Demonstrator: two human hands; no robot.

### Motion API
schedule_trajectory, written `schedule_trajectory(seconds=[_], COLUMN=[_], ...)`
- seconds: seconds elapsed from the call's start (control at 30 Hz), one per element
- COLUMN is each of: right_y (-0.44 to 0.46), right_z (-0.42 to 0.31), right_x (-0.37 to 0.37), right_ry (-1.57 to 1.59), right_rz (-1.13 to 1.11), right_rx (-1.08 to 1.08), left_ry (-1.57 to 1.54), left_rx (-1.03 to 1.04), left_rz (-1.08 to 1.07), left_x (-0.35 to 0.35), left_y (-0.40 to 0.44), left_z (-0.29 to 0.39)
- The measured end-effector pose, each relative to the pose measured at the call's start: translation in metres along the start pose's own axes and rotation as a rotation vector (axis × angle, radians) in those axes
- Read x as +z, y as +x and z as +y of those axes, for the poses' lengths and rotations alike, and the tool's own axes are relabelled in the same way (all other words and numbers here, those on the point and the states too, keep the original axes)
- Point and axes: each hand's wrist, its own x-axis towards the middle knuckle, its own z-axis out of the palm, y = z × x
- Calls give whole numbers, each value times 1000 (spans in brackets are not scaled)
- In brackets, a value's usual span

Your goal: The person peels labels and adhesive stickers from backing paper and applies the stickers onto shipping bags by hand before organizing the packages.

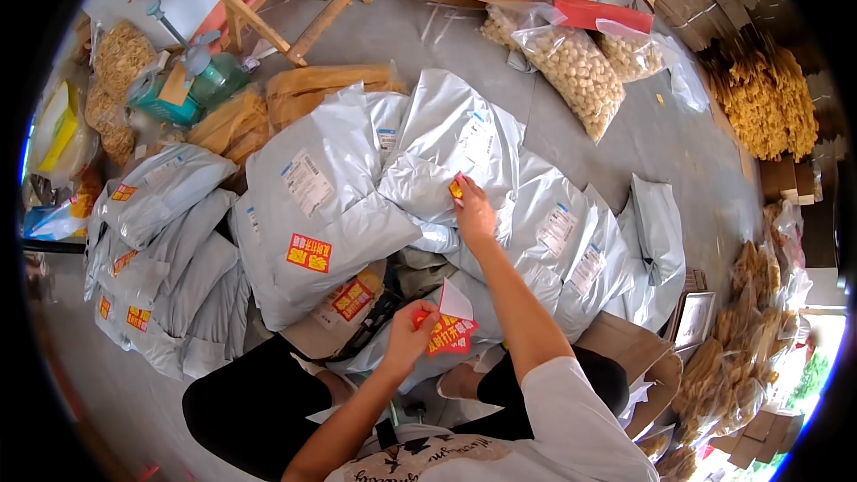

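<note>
My left hand (411, 332) is closed on a small stack of red and yellow sticker sheets (453, 336), one white backing turned up. Further forward, my right hand (476, 212) pinches a small red and yellow sticker (456, 188) at the surface of a grey plastic mailer bag (420, 186). Whether the sticker is pressed down fully I cannot tell. To the left lies a large grey mailer bag (348, 183) with a white shipping label (307, 182) and a red and yellow sticker (309, 253). Another labelled grey bag (549, 259) sits right of my right arm.
More stickered grey bags (170, 183) are piled at the left. An open cardboard box (647, 357) stands by my right knee. Clear bags of pale chunks (576, 71) lie beyond, near a red box (598, 2). A wooden stool (277, 22) stands at the back left.
</note>
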Motion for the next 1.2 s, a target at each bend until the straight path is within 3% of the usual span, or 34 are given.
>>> schedule_trajectory(seconds=[0.1, 0.17, 0.4, 0.53, 0.57, 0.6, 0.67, 0.73, 0.8, 0.83, 0.9, 0.93, 1.0, 1.07, 1.13, 1.2], right_y=[0, -4, -48, -41, -32, -28, -30, -44, -67, -81, -110, -122, -144, -160, -170, -174], right_z=[-3, -1, 10, 22, 20, 9, -18, -54, -86, -96, -113, -114, -114, -107, -95, -103], right_x=[23, 29, 33, 18, 8, -7, -38, -73, -96, -95, -94, -90, -76, -69, -58, -84], right_ry=[-135, -131, -202, 98, 214, 224, 462, 574, 878, 881, 593, 593, 768, 728, 505, 480], right_rz=[-55, -77, -97, -44, -144, -148, 88, -6, -550, -554, -605, -608, -658, -614, -75, -47], right_rx=[-97, -100, 19, -36, 231, 218, 79, -1, 87, 75, -198, -212, -22, 53, 67, 146], left_ry=[32, 103, 44, 87, 91, 93, 94, 141, 155, 167, 220, 218, -7, -58, -144, -189], left_rx=[6, 197, 184, 185, 193, 202, 213, 284, 300, 318, 402, 409, 209, 181, 88, 91], left_rz=[43, 181, 205, 225, 237, 238, 260, 240, 250, 235, 194, 205, 179, 213, 181, 212], left_x=[-2, -5, -10, -13, -15, -16, -18, -20, -24, -27, -36, -39, -43, -44, -49, -53], left_y=[16, 28, 28, 21, 21, 21, 17, 13, 1, -4, -16, -22, -39, -61, -71, -80], left_z=[-6, -13, 1, 7, 7, 7, 8, 12, 22, 24, 20, 13, 0, -3, -16, -21])
